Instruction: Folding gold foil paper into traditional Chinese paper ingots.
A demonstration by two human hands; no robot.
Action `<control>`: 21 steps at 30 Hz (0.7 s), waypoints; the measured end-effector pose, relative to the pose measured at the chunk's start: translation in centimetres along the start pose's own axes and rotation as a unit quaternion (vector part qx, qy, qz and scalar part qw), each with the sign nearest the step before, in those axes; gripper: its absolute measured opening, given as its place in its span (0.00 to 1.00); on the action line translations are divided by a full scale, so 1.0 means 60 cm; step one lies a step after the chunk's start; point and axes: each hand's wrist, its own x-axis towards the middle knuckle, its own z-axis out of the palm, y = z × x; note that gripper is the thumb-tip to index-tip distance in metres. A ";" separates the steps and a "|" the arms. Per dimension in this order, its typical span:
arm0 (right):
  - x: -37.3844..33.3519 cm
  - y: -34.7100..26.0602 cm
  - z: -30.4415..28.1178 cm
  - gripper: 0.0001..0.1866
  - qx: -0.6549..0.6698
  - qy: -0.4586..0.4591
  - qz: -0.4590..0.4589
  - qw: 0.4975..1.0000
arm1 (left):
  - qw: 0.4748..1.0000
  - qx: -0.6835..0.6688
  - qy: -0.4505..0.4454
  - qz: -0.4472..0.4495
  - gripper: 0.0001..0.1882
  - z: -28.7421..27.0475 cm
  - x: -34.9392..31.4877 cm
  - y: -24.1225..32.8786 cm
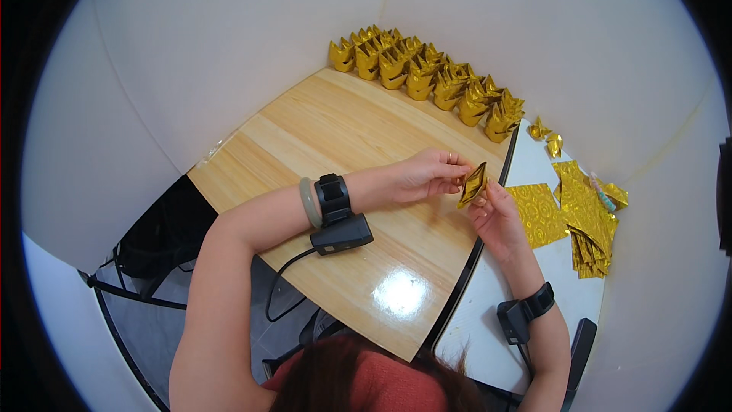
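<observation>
Between my two hands is a partly folded piece of gold foil paper point(473, 185), held over the right edge of the wooden table. My left hand point(431, 175) pinches its left side with thumb and fingers. My right hand point(497, 217) grips it from the lower right, with the thumb along its side. Just right of that hand lies a flat sheet of patterned gold paper point(537, 214). Beyond it is a stack of gold paper point(587, 206) with several layers fanned at the near end.
Rows of folded gold paper ingots point(408, 69) line the far edge of the wooden table point(343, 137). Two loose ingots point(539, 130) sit on the white table point(488, 313) at right. A beaded string point(602, 192) lies on the paper stack. White walls surround both tables.
</observation>
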 end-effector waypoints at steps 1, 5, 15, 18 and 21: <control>0.000 -0.001 -0.002 0.09 0.020 -0.015 -0.009 1.000 | 1.000 0.004 0.012 0.002 0.10 -0.001 0.000 0.002; -0.003 -0.003 -0.003 0.10 0.033 -0.019 -0.007 0.999 | 0.997 0.055 0.061 0.003 0.11 0.009 -0.005 0.012; 0.003 0.000 -0.008 0.16 0.070 0.007 -0.069 0.995 | 0.999 0.000 -0.027 0.025 0.15 0.010 0.001 -0.006; 0.002 -0.001 -0.006 0.16 0.061 0.012 -0.071 0.996 | 0.999 0.000 -0.036 0.012 0.16 0.008 0.002 -0.012; -0.001 -0.004 0.015 0.16 0.042 0.023 -0.067 0.997 | 0.999 0.034 -0.022 0.008 0.17 0.009 -0.002 -0.008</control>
